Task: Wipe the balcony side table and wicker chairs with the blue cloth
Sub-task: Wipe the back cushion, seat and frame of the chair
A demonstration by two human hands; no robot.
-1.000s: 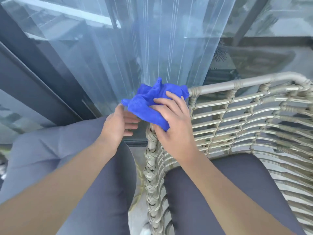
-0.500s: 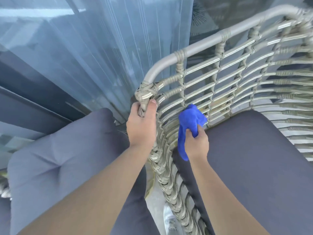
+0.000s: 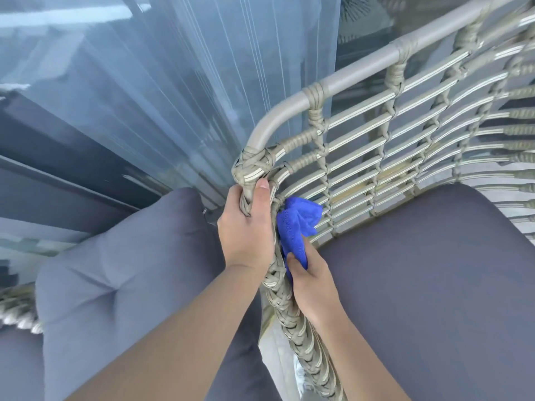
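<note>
1. Your left hand is curled tight around the wicker chair at its woven corner post, thumb up.
2. Your right hand grips the bunched blue cloth, pressed against the chair's inner weave just beside that post.
3. A grey cushion lies on the chair's seat.

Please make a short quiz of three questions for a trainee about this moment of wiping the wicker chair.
1. True or false: the left hand grips the wicker chair at its corner.
2. Which hand holds the blue cloth? A) left B) right C) both
3. Fill in: the cloth is pressed against the chair's ___ side, next to the grey seat cushion.

Key: 1 true; 2 B, the right hand; 3 inner.
</note>
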